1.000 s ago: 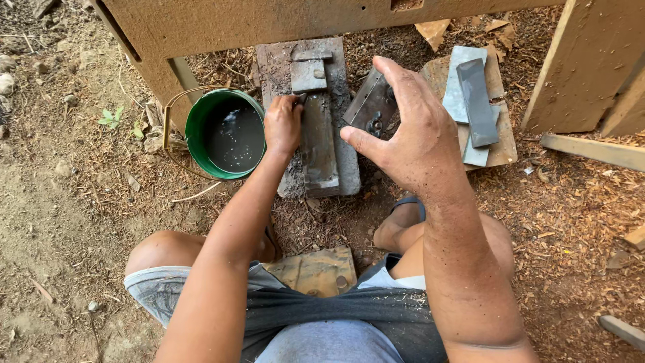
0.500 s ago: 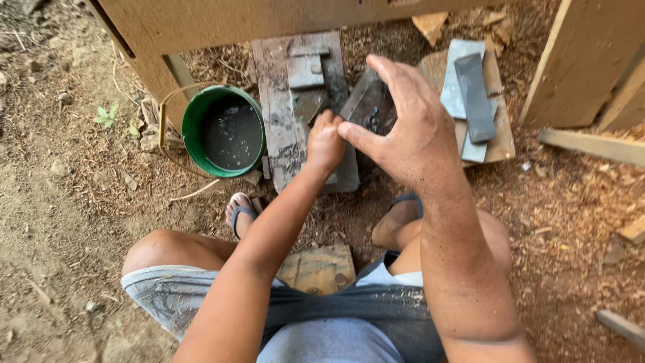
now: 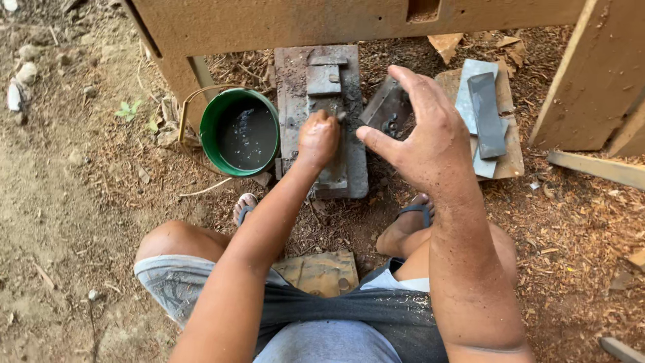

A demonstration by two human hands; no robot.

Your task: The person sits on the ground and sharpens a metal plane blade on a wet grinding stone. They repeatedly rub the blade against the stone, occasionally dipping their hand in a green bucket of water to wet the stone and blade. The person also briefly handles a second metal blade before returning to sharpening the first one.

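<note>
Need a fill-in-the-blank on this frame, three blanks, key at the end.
1. The bucket left of the sharpening stone is coloured ____.
2. The left hand rests on the ____.
3. The dark metal blade is held up by the ____ hand.
Missing words: green; sharpening stone; right.

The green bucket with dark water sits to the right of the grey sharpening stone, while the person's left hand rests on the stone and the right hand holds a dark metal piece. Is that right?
Not quite. In the head view the green bucket sits left of the grey sharpening stone, not right. The left hand does rest on the stone, and the right hand does hold the dark metal piece.
</note>
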